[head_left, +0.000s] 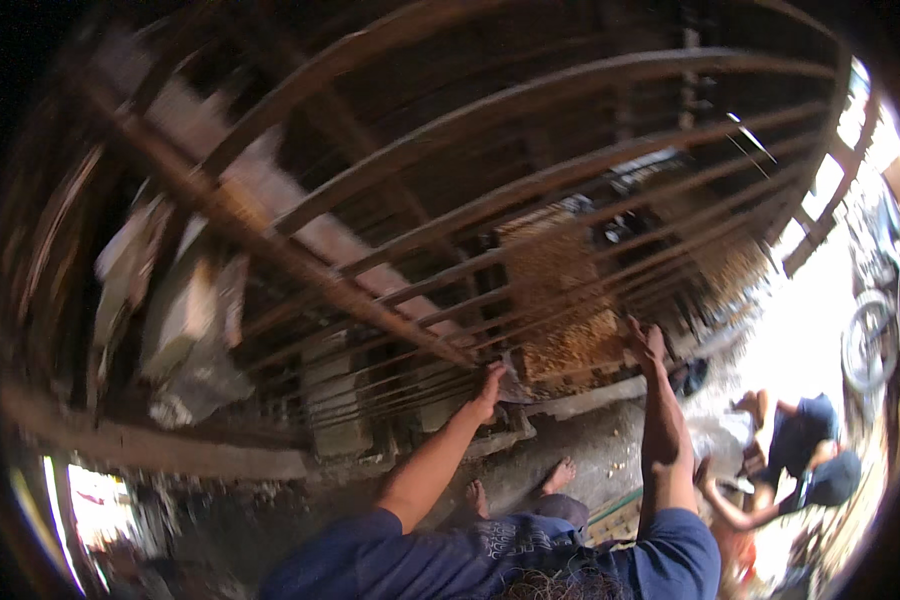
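Both my arms reach forward toward a long tray or board (560, 270) covered with small yellow-brown pieces, seen below a wooden rack. My left hand (487, 393) is by the tray's near left corner, against a greyish sheet-like thing (513, 383). Its fingers are partly hidden and blurred, so I cannot tell its grip. Beside the tray's near right edge, my right hand (648, 343) has its fingers stretched forward and somewhat apart. Nothing shows in it. Whether it touches the tray's edge is unclear.
Wooden slats (450, 210) run over the tray, joined to a long beam (300, 265). Pale blocks (185, 310) and a plastic-wrapped bundle (198, 392) sit at left. Another person (815, 445) crouches at right, near a bright doorway and a wheel (870, 342).
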A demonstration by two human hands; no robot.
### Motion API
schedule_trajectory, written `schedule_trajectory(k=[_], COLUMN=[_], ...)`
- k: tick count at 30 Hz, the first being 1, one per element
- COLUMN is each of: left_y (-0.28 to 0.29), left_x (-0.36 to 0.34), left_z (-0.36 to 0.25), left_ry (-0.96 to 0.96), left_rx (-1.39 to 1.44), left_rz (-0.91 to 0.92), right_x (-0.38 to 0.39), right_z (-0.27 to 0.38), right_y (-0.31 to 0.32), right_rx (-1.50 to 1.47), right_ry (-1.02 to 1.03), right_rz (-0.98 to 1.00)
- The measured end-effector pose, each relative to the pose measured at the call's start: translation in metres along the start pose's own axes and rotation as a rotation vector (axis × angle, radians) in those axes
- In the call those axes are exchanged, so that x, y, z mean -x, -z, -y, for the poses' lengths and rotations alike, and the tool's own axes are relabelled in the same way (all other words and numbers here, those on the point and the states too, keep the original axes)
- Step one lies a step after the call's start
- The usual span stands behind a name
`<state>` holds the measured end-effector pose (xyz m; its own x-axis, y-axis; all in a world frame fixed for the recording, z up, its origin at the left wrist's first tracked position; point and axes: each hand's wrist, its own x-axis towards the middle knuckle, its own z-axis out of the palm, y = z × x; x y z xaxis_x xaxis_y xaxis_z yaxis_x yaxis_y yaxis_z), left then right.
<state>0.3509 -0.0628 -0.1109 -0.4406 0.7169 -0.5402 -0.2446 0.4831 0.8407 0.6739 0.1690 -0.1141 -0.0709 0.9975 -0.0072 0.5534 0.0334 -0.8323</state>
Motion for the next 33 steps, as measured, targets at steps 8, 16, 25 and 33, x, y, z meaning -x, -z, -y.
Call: schedule_trajectory(k=[8,16,25,33], left_y=[-0.135,-0.076,0.039,0.117], left_x=[-0.167,-0.122,-0.071,0.020], left_z=[-0.075,-0.076,-0.163,-0.257], left_ry=[0.176,0.132,-0.176,-0.488], left_rx=[0.151,0.170,0.257,0.404], left_rz=[0.157,0.137,0.259,0.321], right_x=[-0.319,-0.150,-0.038,0.010], right_z=[0.050,0.247,0.477,0.561], right_y=[0.041,0.015,-0.067,-0.080], right_rx=[0.224,-0.770,-0.964,-1.148], right_ry=[0.134,0.250,0.695,0.547], right_rz=[-0.228,0.489,0.852,0.876])
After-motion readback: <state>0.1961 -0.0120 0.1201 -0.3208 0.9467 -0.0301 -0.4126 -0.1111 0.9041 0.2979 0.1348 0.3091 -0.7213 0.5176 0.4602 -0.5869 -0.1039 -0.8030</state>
